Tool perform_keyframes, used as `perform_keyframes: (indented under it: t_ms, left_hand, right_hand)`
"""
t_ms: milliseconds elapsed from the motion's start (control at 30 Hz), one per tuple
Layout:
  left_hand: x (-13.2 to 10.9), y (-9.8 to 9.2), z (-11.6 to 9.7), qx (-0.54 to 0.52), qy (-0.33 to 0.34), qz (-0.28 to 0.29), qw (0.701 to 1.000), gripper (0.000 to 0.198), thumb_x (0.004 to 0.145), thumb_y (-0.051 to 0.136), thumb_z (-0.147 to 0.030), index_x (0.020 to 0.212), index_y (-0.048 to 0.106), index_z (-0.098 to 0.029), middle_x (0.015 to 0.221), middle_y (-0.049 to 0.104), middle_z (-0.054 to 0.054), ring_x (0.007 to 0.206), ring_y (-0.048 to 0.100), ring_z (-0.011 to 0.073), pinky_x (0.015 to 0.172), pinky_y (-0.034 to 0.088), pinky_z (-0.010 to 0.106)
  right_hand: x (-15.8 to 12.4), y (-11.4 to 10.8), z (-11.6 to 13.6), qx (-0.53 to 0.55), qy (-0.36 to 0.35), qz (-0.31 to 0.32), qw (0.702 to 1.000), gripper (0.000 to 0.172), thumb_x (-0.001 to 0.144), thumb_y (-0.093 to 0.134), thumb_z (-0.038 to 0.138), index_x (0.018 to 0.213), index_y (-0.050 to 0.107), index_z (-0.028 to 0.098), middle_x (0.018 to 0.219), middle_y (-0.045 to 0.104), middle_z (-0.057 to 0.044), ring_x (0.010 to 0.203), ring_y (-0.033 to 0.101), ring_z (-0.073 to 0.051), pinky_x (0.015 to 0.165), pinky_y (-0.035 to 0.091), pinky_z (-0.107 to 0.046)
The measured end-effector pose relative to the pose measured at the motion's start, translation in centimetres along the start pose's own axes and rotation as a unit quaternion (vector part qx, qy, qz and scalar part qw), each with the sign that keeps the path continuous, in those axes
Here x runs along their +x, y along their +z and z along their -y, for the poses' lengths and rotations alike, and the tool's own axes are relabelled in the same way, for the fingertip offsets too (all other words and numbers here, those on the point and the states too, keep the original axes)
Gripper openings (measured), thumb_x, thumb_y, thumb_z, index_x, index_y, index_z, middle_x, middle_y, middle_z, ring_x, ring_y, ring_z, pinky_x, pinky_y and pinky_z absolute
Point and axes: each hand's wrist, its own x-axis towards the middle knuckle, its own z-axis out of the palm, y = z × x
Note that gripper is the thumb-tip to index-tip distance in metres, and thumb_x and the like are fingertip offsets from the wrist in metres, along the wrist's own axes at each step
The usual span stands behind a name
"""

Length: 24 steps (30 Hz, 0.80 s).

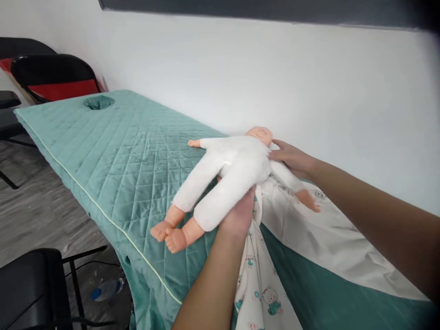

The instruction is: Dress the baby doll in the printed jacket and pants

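A baby doll (237,160) with a white cloth body and bare plastic hands and feet lies on its back, slightly raised, its feet toward the lower left. From below, my left hand (240,213) supports it at the bottom and thigh; most of those fingers are hidden beneath it. My right hand (292,158) grips the doll near the neck and shoulder, with part of the fingers behind it. Under and beside the doll, a white cloth printed with small bears (266,293) hangs in folds past my left wrist and spreads to the right.
A green quilted cover (137,151) with a round face hole (99,102) drapes the massage bed along a white wall (192,64). Black and red folding chairs (58,78) stand at the far left. A black chair (30,288) and a plastic bottle (106,290) are at the lower left.
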Motion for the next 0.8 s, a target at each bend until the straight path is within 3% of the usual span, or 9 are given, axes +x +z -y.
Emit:
perform_keyframes:
  t_ms: [100, 200, 267, 367, 633, 700, 800]
  left_hand:
    - [1.9, -0.9, -0.7, -0.063, 0.065, -0.01, 0.996, 0.057, 0.103, 0.016, -0.043, 0.142, 0.055, -0.03, 0.144, 0.061, 0.007, 0.127, 0.061, 0.0227, 0.103, 0.054, 0.045]
    - [3.5, -1.8, -1.1, -0.059, 0.069, -0.055, 0.994, 0.055, 0.102, 0.017, -0.036, 0.144, 0.051, -0.027, 0.147, 0.058, 0.008, 0.126, 0.062, 0.0191, 0.101, 0.056, 0.041]
    - [4.2, -2.2, -1.3, -0.06, 0.065, -0.072, 0.993, 0.053, 0.103, 0.018, -0.033, 0.146, 0.048, -0.027, 0.151, 0.054, 0.008, 0.128, 0.061, 0.0165, 0.103, 0.056, 0.038]
    - [4.5, -2.6, -1.2, -0.077, 0.068, -0.077, 0.992, 0.05, 0.103, 0.02, -0.03, 0.149, 0.041, -0.029, 0.158, 0.046, 0.006, 0.133, 0.057, 0.0147, 0.105, 0.055, 0.037]
    - [4.3, -2.7, -1.2, -0.147, 0.047, -0.05, 0.987, 0.05, 0.097, 0.036, -0.018, 0.145, 0.037, -0.034, 0.166, 0.033, 0.001, 0.141, 0.051, 0.0168, 0.107, 0.055, 0.041]
    - [4.2, -2.6, -1.3, -0.136, 0.041, -0.05, 0.989, 0.046, 0.097, 0.039, -0.019, 0.14, 0.042, -0.032, 0.163, 0.037, 0.003, 0.14, 0.052, 0.0182, 0.107, 0.055, 0.041]
    - [3.8, -2.3, -0.9, -0.109, 0.025, -0.03, 0.993, 0.039, 0.097, 0.043, -0.021, 0.135, 0.047, -0.028, 0.16, 0.042, 0.007, 0.141, 0.052, 0.0205, 0.107, 0.054, 0.042]
  right_hand:
    - [1.6, 2.1, 1.6, -0.046, -0.012, -0.011, 0.999, 0.085, 0.074, 0.079, 0.031, 0.15, 0.041, 0.021, 0.135, 0.066, -0.017, 0.115, 0.068, -0.037, 0.092, 0.059, -0.055]
    - [3.4, 3.9, 2.7, -0.068, -0.034, -0.009, 0.997, 0.088, 0.071, 0.082, 0.028, 0.148, 0.042, 0.017, 0.136, 0.065, -0.018, 0.119, 0.065, -0.038, 0.092, 0.059, -0.058]
    - [4.7, 4.9, 3.0, -0.039, -0.048, 0.025, 0.998, 0.092, 0.067, 0.083, 0.021, 0.149, 0.04, 0.017, 0.134, 0.067, -0.015, 0.121, 0.064, -0.036, 0.096, 0.057, -0.058]
    - [6.8, 5.7, 2.8, 0.019, -0.054, 0.072, 0.996, 0.101, 0.062, 0.082, 0.011, 0.151, 0.035, 0.017, 0.132, 0.069, -0.012, 0.122, 0.065, -0.033, 0.104, 0.053, -0.055]
    - [10.6, 6.8, 1.2, 0.009, -0.087, 0.063, 0.994, 0.119, 0.057, 0.087, 0.013, 0.156, 0.021, 0.014, 0.141, 0.063, -0.014, 0.13, 0.06, -0.028, 0.111, 0.048, -0.047]
    - [10.4, 6.4, 0.0, -0.019, -0.105, 0.04, 0.993, 0.114, 0.063, 0.088, 0.021, 0.156, 0.023, 0.017, 0.147, 0.057, -0.014, 0.13, 0.059, -0.028, 0.109, 0.05, -0.045]
    - [8.6, 4.3, -2.9, -0.119, -0.082, -0.047, 0.988, 0.076, 0.083, 0.073, 0.044, 0.148, 0.041, 0.02, 0.147, 0.057, -0.012, 0.124, 0.062, -0.028, 0.104, 0.052, -0.043]
